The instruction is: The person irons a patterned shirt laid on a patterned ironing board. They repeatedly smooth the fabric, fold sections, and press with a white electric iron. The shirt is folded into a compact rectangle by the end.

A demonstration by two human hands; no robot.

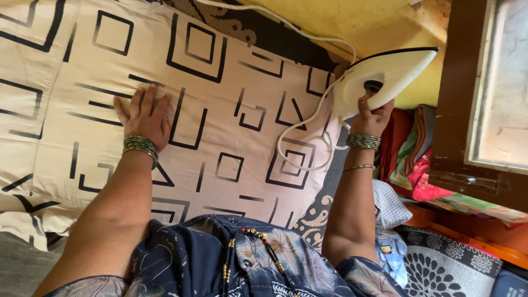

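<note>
At pillowcase's right edge | I see right hand (373, 116) gripping iron (385, 74), long axis tip upper-right | left hand (144, 115) flat, open on pillowcase (231, 110)

left wrist: stack of green and gold bangles (141, 146)
right wrist: same bangles (363, 142), plus 1 thin gold one (358, 168)
neck: black and gold bead chain (258, 256)
dress: dark blue w/ pale leaf print (187, 258)

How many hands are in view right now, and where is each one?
2. The left hand lies flat on the beige pillowcase with black square patterns. The right hand grips the white electric iron at the pillowcase's right edge.
</note>
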